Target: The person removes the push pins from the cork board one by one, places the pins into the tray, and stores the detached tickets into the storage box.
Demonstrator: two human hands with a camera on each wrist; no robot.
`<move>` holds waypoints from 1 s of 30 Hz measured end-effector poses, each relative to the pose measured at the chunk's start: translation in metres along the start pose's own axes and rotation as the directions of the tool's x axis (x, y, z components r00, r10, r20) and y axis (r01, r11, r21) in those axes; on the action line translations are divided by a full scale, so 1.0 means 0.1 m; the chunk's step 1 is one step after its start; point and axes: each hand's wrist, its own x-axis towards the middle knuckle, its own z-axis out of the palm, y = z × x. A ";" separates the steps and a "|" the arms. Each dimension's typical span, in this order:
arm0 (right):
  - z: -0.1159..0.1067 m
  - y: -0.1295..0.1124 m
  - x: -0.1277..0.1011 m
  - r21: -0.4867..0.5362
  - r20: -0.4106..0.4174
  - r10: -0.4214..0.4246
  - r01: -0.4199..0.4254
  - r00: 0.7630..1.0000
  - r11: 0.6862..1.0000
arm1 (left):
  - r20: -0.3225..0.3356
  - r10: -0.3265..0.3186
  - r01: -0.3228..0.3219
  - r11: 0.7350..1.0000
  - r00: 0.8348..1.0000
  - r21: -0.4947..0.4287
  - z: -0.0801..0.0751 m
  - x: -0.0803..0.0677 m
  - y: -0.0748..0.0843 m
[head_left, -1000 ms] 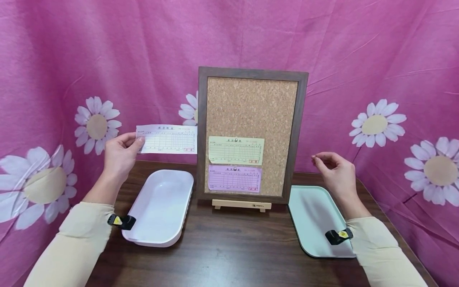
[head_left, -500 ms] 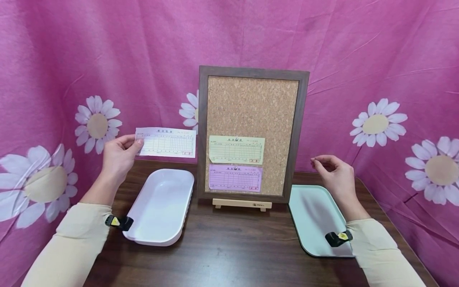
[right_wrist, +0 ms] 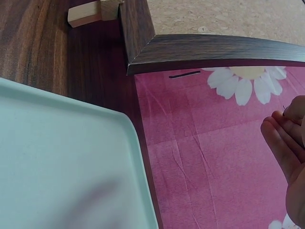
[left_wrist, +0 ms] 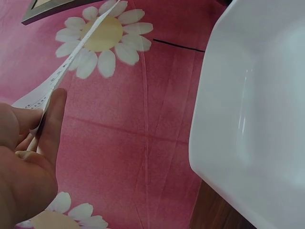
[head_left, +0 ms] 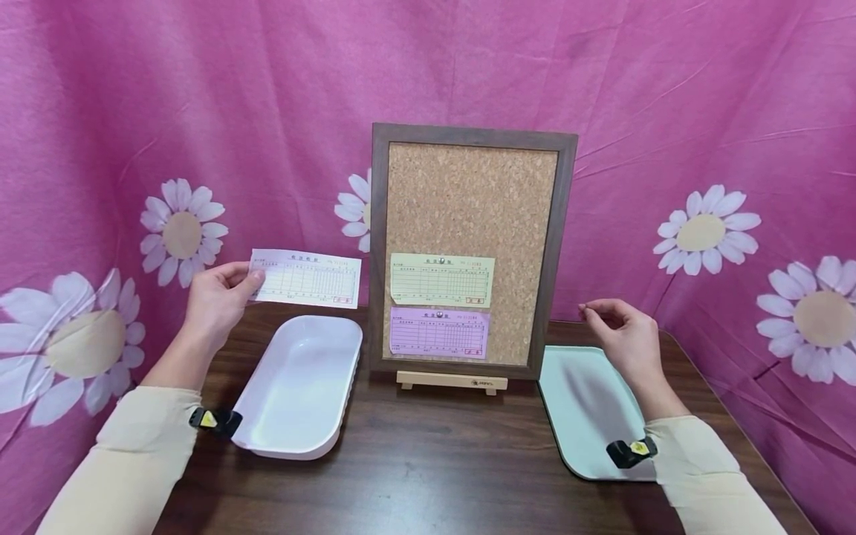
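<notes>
My left hand (head_left: pixel 217 303) pinches the left end of a pale receipt slip (head_left: pixel 307 281), held up to the left of the corkboard (head_left: pixel 468 197). In the left wrist view the slip (left_wrist: pixel 59 71) shows nearly edge-on between thumb and fingers. Over the right side my right hand (head_left: pixel 628 338) has thumb and fingertips together. A thin pin point (right_wrist: pixel 284 107) pokes out from that pinch in the right wrist view; the rest of the pin is hidden. On the cork's lower half, a green slip (head_left: pixel 438 282) sits above a purple slip (head_left: pixel 435 338), each under a round silver tack.
A white deep tray (head_left: pixel 354 349) stands on the dark wooden table (head_left: pixel 428 461) below my left hand. Under my right hand lies a flat mint tray (head_left: pixel 562 416). The framed board leans on a small wooden stand (head_left: pixel 451 381). Behind everything hangs a pink flowered cloth (head_left: pixel 461 59).
My left hand has lowered slightly with the receipt slip, which now tilts down a little to the right. My right hand has sunk slightly too.
</notes>
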 end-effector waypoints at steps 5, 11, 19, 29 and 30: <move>0.01 0.02 -0.02 -0.005 0.006 0.009 -0.009 1.000 1.000 | 0.024 0.000 -0.001 0.999 1.000 0.039 -0.01 0.00 -0.07; 0.01 0.07 -0.07 -0.026 0.025 0.009 -0.008 1.000 1.000 | 0.080 0.009 -0.015 0.997 0.997 0.076 -0.05 -0.01 -0.15; 0.02 0.18 -0.13 -0.042 0.040 0.016 -0.015 0.999 0.999 | 0.104 0.018 -0.030 0.993 0.994 0.117 -0.07 -0.02 -0.21; 0.06 0.26 -0.21 -0.050 0.073 0.038 -0.034 0.997 0.998 | 0.154 -0.001 -0.025 0.985 0.988 0.170 -0.10 -0.03 -0.35; 0.06 0.27 -0.21 -0.052 0.074 0.037 -0.033 0.997 0.998 | 0.158 -0.003 -0.025 0.984 0.987 0.175 -0.10 -0.03 -0.36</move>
